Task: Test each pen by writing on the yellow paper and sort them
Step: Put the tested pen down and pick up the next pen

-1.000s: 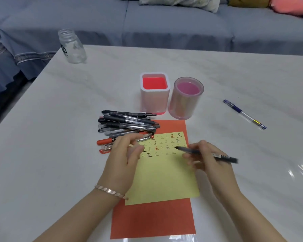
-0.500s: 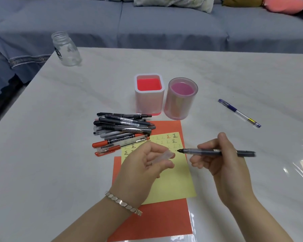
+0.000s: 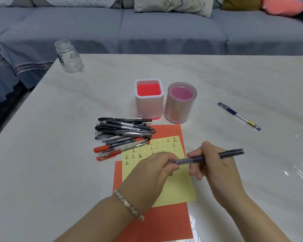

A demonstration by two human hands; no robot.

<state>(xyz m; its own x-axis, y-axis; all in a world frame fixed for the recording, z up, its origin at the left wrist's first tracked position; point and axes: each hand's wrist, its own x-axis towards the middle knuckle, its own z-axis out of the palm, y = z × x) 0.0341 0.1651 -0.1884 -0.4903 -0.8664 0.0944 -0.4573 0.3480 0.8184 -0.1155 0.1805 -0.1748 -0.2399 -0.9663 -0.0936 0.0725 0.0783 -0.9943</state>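
Both forearms come in from the bottom. The right hand (image 3: pixel 215 170) grips a dark translucent plastic pen (image 3: pixel 233 152) mid-barrel, and the left hand (image 3: pixel 154 173) has its fingers curled round the tip end.

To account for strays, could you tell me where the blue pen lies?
In the head view, the blue pen lies alone on the right of the table, right of the round pink cup.
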